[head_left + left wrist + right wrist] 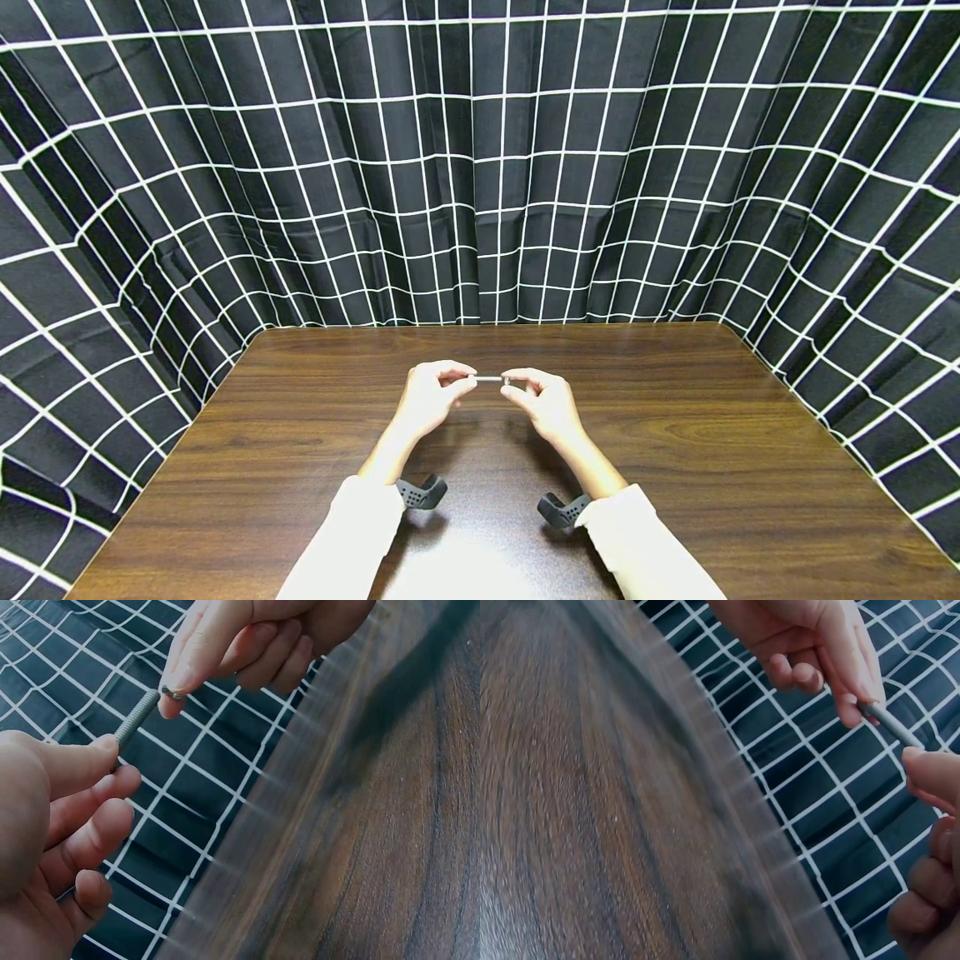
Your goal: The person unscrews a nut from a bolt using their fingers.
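A grey threaded rod is pinched between the thumb and fingers of my left hand. Its far end points toward my right hand; whether the other end has a head is hidden by the left fingertips. Between its thumb and forefinger, my right hand pinches a small metal nut, mostly covered by the fingertips. The nut sits right at the rod's free end, and I cannot tell whether the two touch. In the right wrist view the rod spans the space between both hands' fingertips.
Below the hands lies a brown wood-grain table. A black curtain with a white grid surrounds its back and sides. Dark wrist mounts sit on both forearms, just at the white sleeves.
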A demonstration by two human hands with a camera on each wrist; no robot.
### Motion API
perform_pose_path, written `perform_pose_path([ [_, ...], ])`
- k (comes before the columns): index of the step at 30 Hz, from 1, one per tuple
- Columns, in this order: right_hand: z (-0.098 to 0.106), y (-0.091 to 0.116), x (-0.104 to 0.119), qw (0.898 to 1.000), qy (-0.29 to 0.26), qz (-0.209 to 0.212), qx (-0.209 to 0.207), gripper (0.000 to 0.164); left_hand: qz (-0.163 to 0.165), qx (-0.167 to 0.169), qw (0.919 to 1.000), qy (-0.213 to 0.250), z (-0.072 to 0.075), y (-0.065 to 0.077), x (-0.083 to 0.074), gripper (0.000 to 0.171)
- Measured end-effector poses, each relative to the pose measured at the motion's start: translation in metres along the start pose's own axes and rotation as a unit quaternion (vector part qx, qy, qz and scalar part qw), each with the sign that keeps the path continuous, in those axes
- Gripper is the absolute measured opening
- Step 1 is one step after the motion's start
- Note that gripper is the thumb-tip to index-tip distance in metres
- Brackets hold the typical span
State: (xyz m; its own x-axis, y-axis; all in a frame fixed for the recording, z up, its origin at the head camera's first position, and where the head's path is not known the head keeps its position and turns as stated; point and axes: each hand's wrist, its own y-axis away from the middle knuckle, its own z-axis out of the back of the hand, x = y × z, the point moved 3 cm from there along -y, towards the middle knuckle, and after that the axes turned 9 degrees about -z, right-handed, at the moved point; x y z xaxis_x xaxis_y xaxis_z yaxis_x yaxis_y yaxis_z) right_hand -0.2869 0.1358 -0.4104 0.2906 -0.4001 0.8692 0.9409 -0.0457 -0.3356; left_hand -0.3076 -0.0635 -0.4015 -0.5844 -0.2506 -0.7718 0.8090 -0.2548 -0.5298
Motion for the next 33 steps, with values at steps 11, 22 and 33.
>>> perform_pose_path([
  [11,-0.002,0.0,-0.007,0.987,0.155,0.032,0.042,0.021,0.02,0.033,0.9983,-0.043,0.002,0.004,0.017,0.013],
  [22,-0.003,0.0,-0.017,0.974,0.211,0.031,0.074,0.019,0.04,0.068,0.9946,-0.067,0.001,0.009,0.033,0.017],
  [33,-0.002,0.002,-0.023,0.96,0.268,-0.026,0.079,0.019,0.043,0.098,0.99,-0.093,0.001,0.015,0.039,0.011],
])
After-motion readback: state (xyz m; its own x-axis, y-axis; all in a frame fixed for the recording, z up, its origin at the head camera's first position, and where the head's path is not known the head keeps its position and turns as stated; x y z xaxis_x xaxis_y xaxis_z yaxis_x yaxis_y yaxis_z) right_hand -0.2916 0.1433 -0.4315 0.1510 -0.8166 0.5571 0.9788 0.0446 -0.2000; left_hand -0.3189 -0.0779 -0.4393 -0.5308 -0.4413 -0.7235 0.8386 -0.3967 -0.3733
